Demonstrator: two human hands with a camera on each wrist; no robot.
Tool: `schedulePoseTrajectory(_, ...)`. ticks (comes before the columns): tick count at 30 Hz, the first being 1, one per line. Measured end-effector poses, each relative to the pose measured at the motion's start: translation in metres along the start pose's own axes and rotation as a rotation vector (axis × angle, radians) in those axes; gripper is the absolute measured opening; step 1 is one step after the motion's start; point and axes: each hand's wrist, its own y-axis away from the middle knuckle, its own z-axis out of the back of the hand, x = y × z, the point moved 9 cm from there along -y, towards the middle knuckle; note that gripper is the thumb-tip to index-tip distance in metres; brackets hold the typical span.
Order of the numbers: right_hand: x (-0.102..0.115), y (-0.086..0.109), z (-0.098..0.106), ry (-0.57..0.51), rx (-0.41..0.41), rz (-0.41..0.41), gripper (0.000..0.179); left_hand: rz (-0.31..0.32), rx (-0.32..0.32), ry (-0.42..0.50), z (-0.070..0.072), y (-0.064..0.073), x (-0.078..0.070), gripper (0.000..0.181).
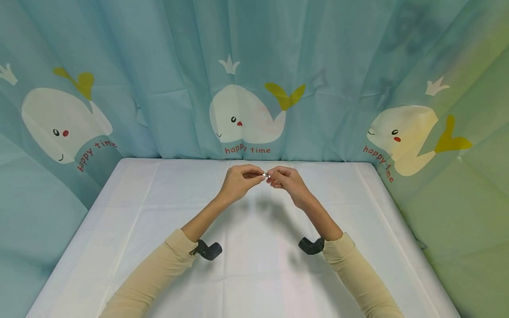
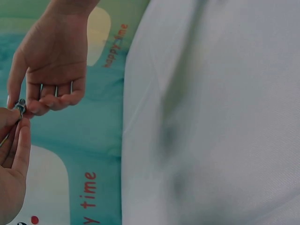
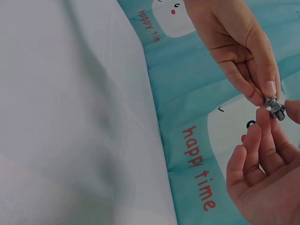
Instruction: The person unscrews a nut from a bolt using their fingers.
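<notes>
A small silvery bolt (image 3: 281,115) with a hex nut (image 3: 275,107) on its thread is held up between the two hands, above the far part of the table. My left hand (image 1: 240,180) pinches the bolt's head end between thumb and fingertips. From the other side, the thumb and index finger of my right hand (image 1: 289,182) pinch at the nut. The threaded tip points toward the right palm in the right wrist view. Fingers hide part of the bolt (image 2: 21,104) in the left wrist view.
A white-covered table (image 1: 254,265) lies under both forearms, with its far edge just beyond the hands. Behind it hangs a blue-green curtain (image 1: 167,123) printed with whales. Black wrist mounts (image 1: 210,250) stick out from the sleeves.
</notes>
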Motion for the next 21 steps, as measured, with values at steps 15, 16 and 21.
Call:
schedulePoseTrajectory(15, 0.008, 0.004, 0.0, 0.007, 0.028, 0.078, 0.022, 0.006, 0.006, -0.022, 0.002, 0.006, -0.02, 0.013)
schedulePoseTrajectory(16, 0.008, 0.004, -0.001, 0.01, 0.032, 0.081, 0.022, 0.01, 0.008, -0.023, 0.002, 0.007, -0.025, 0.013)
schedulePoseTrajectory(21, 0.008, 0.003, -0.001, -0.006, 0.037, 0.107, 0.023, 0.018, 0.009, -0.038, 0.002, 0.008, -0.03, 0.014)
